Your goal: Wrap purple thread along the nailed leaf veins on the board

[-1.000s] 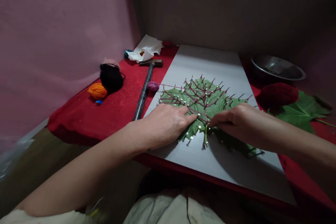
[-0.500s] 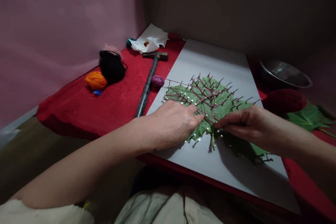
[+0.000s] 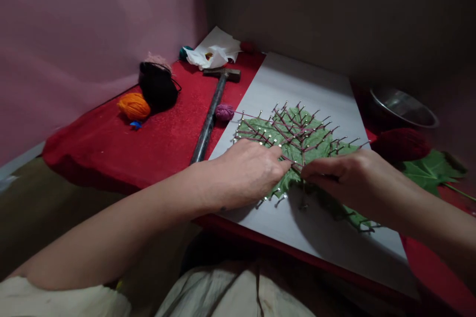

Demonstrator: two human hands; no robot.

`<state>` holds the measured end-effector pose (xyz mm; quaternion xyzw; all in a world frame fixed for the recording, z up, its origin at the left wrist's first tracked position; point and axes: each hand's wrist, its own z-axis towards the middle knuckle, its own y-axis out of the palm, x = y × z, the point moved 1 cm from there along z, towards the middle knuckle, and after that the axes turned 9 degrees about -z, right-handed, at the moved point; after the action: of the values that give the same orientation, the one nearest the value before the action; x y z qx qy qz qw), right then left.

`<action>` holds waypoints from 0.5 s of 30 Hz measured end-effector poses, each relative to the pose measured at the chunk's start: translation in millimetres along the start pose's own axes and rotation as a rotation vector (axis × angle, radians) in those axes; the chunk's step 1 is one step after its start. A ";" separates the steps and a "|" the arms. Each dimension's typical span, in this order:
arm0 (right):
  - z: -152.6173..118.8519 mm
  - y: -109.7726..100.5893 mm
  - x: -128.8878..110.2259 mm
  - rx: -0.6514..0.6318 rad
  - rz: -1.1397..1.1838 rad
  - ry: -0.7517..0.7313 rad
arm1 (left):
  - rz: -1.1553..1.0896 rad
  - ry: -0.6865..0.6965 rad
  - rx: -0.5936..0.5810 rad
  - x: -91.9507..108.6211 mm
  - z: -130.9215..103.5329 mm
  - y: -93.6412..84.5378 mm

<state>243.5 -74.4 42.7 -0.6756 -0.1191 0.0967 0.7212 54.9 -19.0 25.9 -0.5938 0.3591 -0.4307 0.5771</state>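
A green leaf (image 3: 256, 126) lies on a white board (image 3: 308, 72), ringed with upright nails and laced with purple yarn along its veins. From a small purple yarn ball (image 3: 224, 112) a strand runs right to the nails. My left hand (image 3: 256, 171) rests closed on the leaf's left part, its fingertips at the yarn near the centre; what it pinches, if anything, is too small to name. My right hand (image 3: 338, 173) is closed just right of it, over the leaf's lower middle, its fingertips together; their contents are hidden.
On the red cloth (image 3: 85, 143) to the left are a hammer (image 3: 210, 116), orange yarn (image 3: 134, 106), black yarn (image 3: 158, 88) and white paper (image 3: 213, 49). At the right are a metal bowl (image 3: 403, 106), dark red yarn (image 3: 401, 144) and another leaf (image 3: 431, 171).
My right hand has shifted slightly left and up, closer to my left hand, and covers more of the leaf stem's base. My left hand has barely moved. The view has shifted a little.
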 end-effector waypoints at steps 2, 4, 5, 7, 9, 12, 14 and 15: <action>5.9 0.9 0.2 -0.033 -0.004 0.060 | -0.003 0.002 0.001 -0.3 -0.3 0.4; 12.1 2.2 1.7 -0.068 -0.006 0.144 | -0.006 0.000 0.000 -0.6 -0.4 0.3; 14.7 3.0 3.0 -0.079 0.002 0.186 | -0.007 -0.002 -0.001 -0.6 -0.5 0.0; 17.7 4.9 6.5 -0.091 0.034 0.259 | -0.012 -0.006 -0.002 -0.7 -0.5 -0.6; 16.9 7.1 10.4 -0.093 0.077 0.305 | -0.023 -0.007 -0.008 -1.1 -0.5 -1.1; 10.3 8.7 14.5 -0.058 0.131 0.301 | -0.040 -0.011 0.000 -2.9 -0.8 -1.0; 5.3 7.9 14.4 -0.020 0.168 0.283 | -0.040 -0.007 0.024 -4.5 -1.6 -0.6; 3.6 7.1 13.4 -0.006 0.186 0.277 | -0.035 -0.003 0.035 -5.1 -2.2 -0.4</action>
<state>255.4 -66.5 36.4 -0.6927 0.0443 0.0683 0.7166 50.9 -15.1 25.7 -0.5904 0.3404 -0.4461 0.5801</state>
